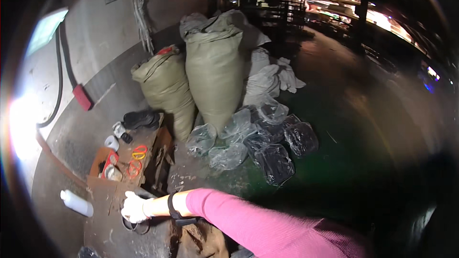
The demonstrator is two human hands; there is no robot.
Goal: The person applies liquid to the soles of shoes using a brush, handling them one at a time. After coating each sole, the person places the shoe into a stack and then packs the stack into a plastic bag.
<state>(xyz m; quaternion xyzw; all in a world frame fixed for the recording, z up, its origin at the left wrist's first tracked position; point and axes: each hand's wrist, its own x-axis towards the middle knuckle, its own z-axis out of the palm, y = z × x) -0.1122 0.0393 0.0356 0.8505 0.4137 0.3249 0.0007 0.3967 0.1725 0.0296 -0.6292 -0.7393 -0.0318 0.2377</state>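
My right hand (135, 208), in a white glove, reaches in from the lower right under a pink sleeve (253, 215), with a dark band round the wrist. Its fingers are closed over the worn bench (138, 246), at the rim of dark ring-shaped pieces (138, 228). What lies inside the grip is hidden by the glove. A white plastic bottle (76, 203) lies on its side to the left of the hand. Just beyond stand a box (100, 159) and several red and yellow looped handles (138, 152). My left hand is out of view.
Two tall olive sacks (214, 74) (165, 79) stand by the wall past the bench. Several clear plastic bags with dark contents (275, 165) lie on the green floor. Brown cloth or paper (203, 241) sits under my forearm. A bright lamp (48, 31) hangs at the left.
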